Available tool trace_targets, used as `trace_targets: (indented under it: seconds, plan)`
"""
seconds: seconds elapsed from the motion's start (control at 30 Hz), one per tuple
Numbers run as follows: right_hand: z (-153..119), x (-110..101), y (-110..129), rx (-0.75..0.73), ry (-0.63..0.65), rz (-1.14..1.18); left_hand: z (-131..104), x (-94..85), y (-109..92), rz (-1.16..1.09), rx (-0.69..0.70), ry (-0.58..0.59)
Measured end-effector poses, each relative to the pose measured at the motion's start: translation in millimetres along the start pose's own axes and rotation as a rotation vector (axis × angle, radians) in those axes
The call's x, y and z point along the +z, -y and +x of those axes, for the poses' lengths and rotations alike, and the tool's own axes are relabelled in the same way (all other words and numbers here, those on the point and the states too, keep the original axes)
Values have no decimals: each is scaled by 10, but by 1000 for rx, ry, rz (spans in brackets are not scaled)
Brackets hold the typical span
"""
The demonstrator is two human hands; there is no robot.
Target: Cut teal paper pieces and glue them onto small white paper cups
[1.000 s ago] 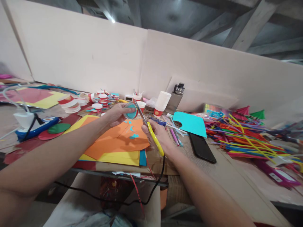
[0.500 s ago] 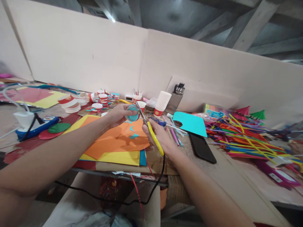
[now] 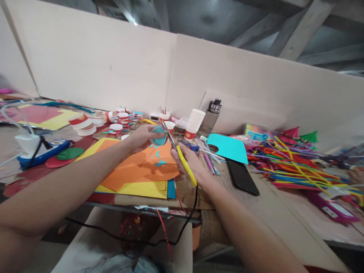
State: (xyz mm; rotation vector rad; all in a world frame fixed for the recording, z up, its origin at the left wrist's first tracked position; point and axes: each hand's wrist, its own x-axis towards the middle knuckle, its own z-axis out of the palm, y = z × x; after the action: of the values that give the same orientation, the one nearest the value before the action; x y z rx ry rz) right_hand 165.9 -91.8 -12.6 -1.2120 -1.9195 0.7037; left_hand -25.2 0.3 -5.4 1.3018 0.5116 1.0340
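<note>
My left hand (image 3: 141,137) grips a round blue piece (image 3: 158,136) above the paper stack, with a thumb across its face. My right hand (image 3: 188,161) is closed on yellow-handled scissors (image 3: 186,165), whose blades point up and away, beside the right edge of the round piece. Whether the blades touch it I cannot tell. Beneath lie orange sheets (image 3: 122,172) on yellow ones (image 3: 142,190), with small blue paper scraps (image 3: 160,163) on top.
A cyan sheet (image 3: 231,148) with a rounded notch and a black phone (image 3: 243,177) lie right of my right hand. Stacked paper cups (image 3: 195,123) and a bottle (image 3: 211,118) stand behind. Colourful pipe cleaners (image 3: 301,167) fill the right; a blue power strip (image 3: 45,154) sits left.
The whole view has shifted very slightly. Both hands keep their holds, and the round piece and scissors look almost unmoved.
</note>
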Motion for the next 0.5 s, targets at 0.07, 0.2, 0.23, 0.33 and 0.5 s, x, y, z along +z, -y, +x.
trace_targets:
  seconds: [0.07,0.2,0.23,0.33,0.5]
  plan:
    - [-3,-2,3,-6,8,8,3,-7,4,1,-2,0]
    - [-7,-12,20,-12,11,-6,4,-21,6,10,2,12]
    - [-8,-14,26,-15,12,-8,3,-22,3,11,0,14]
    - [-9,-16,37,-21,8,-15,2,-22,-9,10,-4,12]
    - [-5,-16,33,-31,5,-33,5,-35,-11,18,-1,12]
